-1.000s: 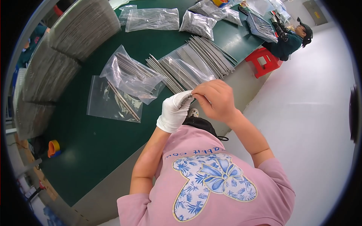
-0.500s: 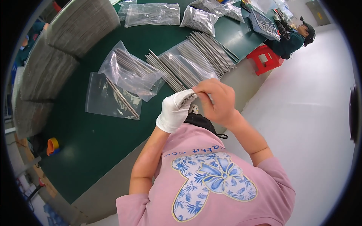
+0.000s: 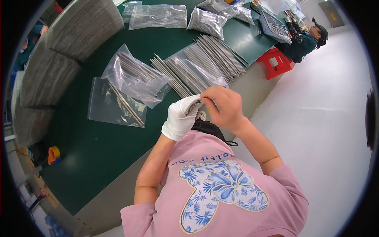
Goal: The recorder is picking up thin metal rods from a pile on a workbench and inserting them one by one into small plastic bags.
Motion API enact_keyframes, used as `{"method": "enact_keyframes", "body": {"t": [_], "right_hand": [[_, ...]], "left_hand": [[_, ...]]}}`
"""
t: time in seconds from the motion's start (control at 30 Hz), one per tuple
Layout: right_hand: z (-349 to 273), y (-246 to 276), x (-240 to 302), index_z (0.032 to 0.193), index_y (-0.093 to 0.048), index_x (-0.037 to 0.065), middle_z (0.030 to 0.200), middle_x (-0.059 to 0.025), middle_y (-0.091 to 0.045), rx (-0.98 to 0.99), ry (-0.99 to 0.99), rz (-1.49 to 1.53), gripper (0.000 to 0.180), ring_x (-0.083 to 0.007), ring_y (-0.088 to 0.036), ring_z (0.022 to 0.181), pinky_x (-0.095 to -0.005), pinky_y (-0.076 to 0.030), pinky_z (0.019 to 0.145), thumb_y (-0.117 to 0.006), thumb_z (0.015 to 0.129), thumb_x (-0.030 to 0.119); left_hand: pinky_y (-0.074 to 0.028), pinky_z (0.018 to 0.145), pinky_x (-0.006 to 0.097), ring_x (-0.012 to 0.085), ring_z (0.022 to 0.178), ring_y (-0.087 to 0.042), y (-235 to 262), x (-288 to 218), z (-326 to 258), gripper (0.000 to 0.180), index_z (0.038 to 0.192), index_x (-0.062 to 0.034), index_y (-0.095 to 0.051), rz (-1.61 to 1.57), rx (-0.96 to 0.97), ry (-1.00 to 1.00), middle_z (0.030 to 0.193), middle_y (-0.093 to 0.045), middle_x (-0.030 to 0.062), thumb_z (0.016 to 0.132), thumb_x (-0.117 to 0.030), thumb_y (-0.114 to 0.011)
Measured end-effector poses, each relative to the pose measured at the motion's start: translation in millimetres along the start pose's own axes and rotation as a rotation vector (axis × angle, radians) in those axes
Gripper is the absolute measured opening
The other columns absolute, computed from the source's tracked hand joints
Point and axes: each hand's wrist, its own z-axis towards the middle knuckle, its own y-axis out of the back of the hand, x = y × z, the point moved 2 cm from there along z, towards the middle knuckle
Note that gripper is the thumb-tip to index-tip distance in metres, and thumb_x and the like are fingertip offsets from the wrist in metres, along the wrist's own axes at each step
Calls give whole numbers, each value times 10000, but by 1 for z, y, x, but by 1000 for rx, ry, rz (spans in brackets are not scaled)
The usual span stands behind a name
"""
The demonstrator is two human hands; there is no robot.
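In a white glove, my left hand is closed around a bundle of thin metal rods, whose dark round ends show at its upper edge. My bare right hand pinches thumb and forefinger together at those ends; whether it grips one rod is too small to tell. Just beyond the hands, rows of grey metal rods lie side by side on the green table, partly over and under clear plastic. Left of them, a clear plastic bag holds more rods. A flat clear bag has a few rods on it.
Grey stacked slabs line the table's left side. Filled bags of small grey parts and an empty-looking clear bag lie at the back. A yellow tape roll sits near left. Another person works at far right beside a red stool.
The view has shifted very slightly. My right hand has dipped a little at the rod ends, fingertips still pinched; my left hand keeps its hold on the bundle.
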Motion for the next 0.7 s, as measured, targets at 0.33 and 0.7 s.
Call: {"method": "enact_keyframes", "body": {"t": [0.33, 0.7], "right_hand": [[3, 3, 4, 768, -582, 49, 706, -73, -606, 20, 84, -90, 74, -236, -568, 557, -296, -442, 493, -618, 708, 23], [3, 0, 3, 774, -584, 47, 719, -83, -604, 67, -22, 67, 76, -247, -569, 572, -300, -442, 501, -611, 710, 17]], "left_hand": [[-490, 593, 266, 226, 660, -618, 1, 1, 1, 219, 988, -35, -608, 16, -12, -4, 834, -632, 121, 772, 4, -594], [-501, 621, 285, 268, 709, -626, 1, 4, -1, 225, 979, -36, -604, 17, 10, -14, 853, -634, 132, 759, 7, -608]]}}
